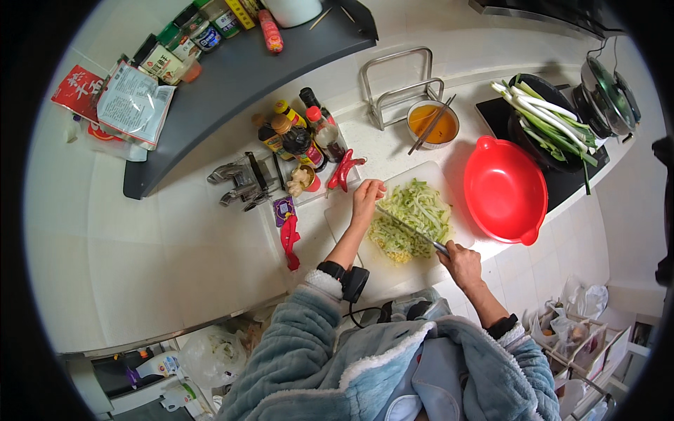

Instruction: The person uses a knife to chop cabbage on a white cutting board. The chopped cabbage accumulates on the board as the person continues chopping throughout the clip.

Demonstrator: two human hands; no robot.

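Note:
My right hand grips the handle of a kitchen knife. Its thin blade reaches leftward across a heap of shredded pale green vegetable on a white cutting board. Finely chopped yellowish bits lie at the heap's near edge. By the far end of the blade is my left hand, with its fingers bent; whether they touch the blade or hold anything is hard to see. A red plastic basin stands just right of the board.
Behind the board are a bowl of orange-yellow liquid with chopsticks across it, and a metal rack. Scallions lie over a black pan at right. Sauce bottles, red chilies and ginger stand left; a grey shelf overhangs.

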